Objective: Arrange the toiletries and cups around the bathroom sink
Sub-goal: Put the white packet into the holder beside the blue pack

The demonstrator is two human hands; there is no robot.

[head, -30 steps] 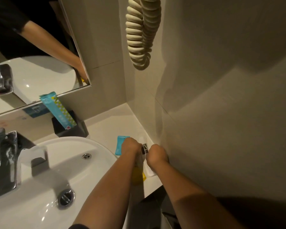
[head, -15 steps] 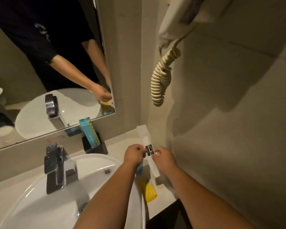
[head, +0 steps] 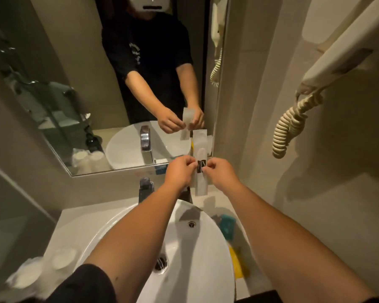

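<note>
Long white sachet [head: 200, 162] w/ a dark label is being held upright in mid-air, above the back of the sink [head: 206, 259] and in front of the mirror [head: 96, 106]. Left hand [head: 179, 171] is pinching its left edge at the label, right hand [head: 219, 173] is pinching the right edge; both grips are pressed together on the packet, thumb against fingertips.

Step in hand looks like checking or straightening the sachet before placing it. To do it well: keep it flat btwn both pinches, label facing out, then lower it toward a bare patch of counter [head: 208, 200] at about 3 o'clock of the basin, not over the bowl where it could be dropping in.

Around: teal packet [head: 227, 226] and yellow packet [head: 239, 263] are lying on the narrow counter strip at 3–4 o'clock, crowding that side. Tap [head: 146, 191] is standing at 12 o'clock. Wrapped cups [head: 61, 259] are sitting at 8 o'clock, blurred. Coiled cord [head: 291, 132] is hanging on the wall at 2 o'clock, well apart
</note>
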